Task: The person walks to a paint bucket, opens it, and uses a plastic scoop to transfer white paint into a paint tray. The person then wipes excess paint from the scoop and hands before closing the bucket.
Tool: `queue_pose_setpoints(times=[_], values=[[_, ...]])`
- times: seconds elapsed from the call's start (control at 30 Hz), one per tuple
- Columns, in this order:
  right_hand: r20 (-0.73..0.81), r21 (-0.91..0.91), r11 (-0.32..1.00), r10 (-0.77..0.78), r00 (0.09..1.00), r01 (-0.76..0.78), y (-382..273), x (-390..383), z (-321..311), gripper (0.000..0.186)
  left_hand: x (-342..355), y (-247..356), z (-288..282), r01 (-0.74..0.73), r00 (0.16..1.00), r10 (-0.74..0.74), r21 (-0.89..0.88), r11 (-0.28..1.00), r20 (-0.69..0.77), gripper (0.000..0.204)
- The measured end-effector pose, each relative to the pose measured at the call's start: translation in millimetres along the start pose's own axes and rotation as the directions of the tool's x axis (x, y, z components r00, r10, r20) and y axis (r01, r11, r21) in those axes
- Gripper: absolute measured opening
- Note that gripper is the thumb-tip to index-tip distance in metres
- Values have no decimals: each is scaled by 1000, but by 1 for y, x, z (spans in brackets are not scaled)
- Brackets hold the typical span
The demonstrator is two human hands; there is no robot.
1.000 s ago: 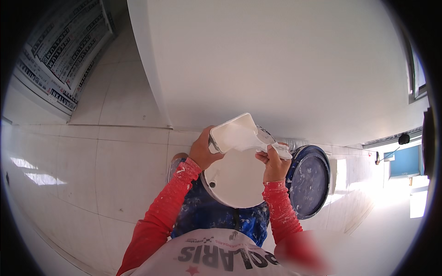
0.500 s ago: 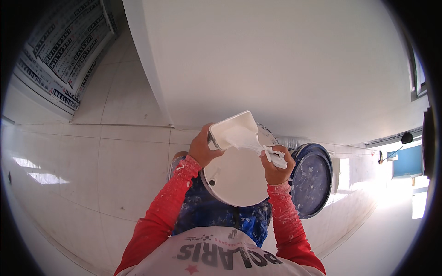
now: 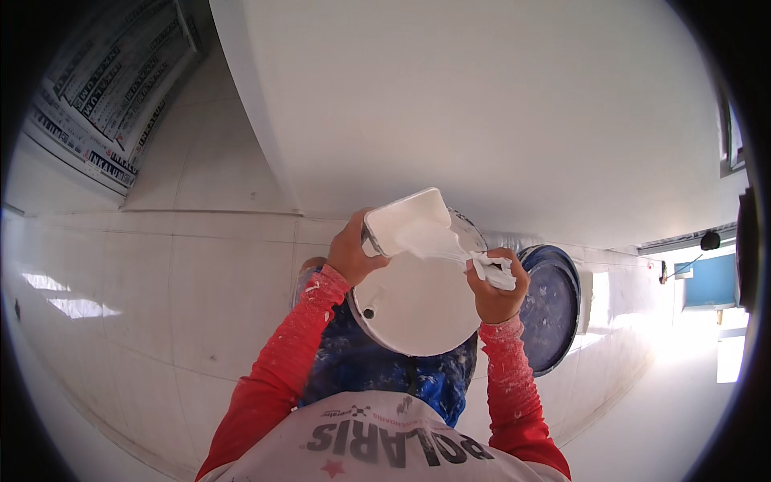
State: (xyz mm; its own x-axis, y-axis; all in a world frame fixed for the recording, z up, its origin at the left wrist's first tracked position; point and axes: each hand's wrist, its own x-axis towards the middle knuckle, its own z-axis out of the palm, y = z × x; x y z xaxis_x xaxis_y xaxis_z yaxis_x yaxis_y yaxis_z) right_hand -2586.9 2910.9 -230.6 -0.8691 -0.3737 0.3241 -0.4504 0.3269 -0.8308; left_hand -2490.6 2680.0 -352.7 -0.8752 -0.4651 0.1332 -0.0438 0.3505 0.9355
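Note:
My left hand point(image 3: 351, 251) is closed around the near left end of a white rectangular tray-like container point(image 3: 408, 215), tilted over a round bucket point(image 3: 478, 341). White paste or paint point(image 3: 414, 317) lies in the bucket. From the container's lower right corner a pale, thin strip point(image 3: 438, 243) stretches toward my right hand point(image 3: 498, 301). That hand is closed on a crumpled white piece point(image 3: 494, 271), which looks like a soft sheet or film; its exact kind I cannot make out. Both red sleeves are spattered white.
A blue round lid or tub point(image 3: 552, 313), spotted with white, stands right of the bucket. A white wall point(image 3: 474, 104) rises just beyond. Pale tiled floor point(image 3: 161, 297) spreads to the left. Printed wrapping point(image 3: 112, 96) covers something at the far left.
My right hand has moved slightly right with the crumpled white piece, and the strip now reaches farther. My left hand and the container are nearly unmoved.

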Motion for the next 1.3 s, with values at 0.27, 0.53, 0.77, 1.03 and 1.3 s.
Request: queue_pose_setpoints(times=[0.27, 0.53, 0.77, 1.03, 1.3], values=[[-3, -69, 998, 14, 1000, -15, -16, -6, -17, 22, 0, 2, 0, 11, 1000, -11, 15, 1000, -10, 85], [-10, 38, 980, 194, 981, -193, -37, -2, -64, 35, 0, -4, 2, -30, 999, 31, 31, 999, -19, 84], [410, -262, 917, -176, 895, 300, -70, 39, -72, 39, -1, 1, -1, -27, 1000, 27, 42, 999, -14, 83], [766, -51, 693, -436, 473, 720, -74, 67, -50, 41, -1, 6, -2, 10, 1000, -10, 55, 998, 3, 84], [732, -67, 605, -510, 451, 793, -28, 47, -28, 38, -1, 5, -1, -21, 1000, 21, -7, 1000, -9, 83]])
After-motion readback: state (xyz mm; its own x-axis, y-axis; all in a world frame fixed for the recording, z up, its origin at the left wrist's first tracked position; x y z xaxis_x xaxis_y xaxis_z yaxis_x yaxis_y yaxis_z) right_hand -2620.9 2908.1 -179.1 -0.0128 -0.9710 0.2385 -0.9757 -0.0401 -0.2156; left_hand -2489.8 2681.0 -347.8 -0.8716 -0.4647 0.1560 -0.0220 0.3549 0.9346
